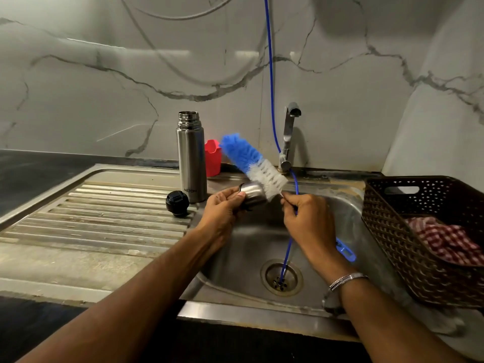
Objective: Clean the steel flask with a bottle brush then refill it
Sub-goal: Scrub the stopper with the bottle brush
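Flask (pixel 191 155) stands open on the drainboard left of the sink (pixel 262 247), stopper (pixel 177 203) beside it. Over the sink, our left hand (pixel 222 208) grips a steel cup (pixel 252 194); our right hand (pixel 306 218) pinches the brush (pixel 251 161) stem.

head view looks down, close, over the sink (pixel 262 313).

Standing behind a worn, ribbed stainless-steel sink drainboard (pixel 104 210) and dark stone countertop (pixel 39 174): glossy white grey-veined marble wall panels (pixel 104 87), reflecting soft overhead light, meeting at a corner on the right.
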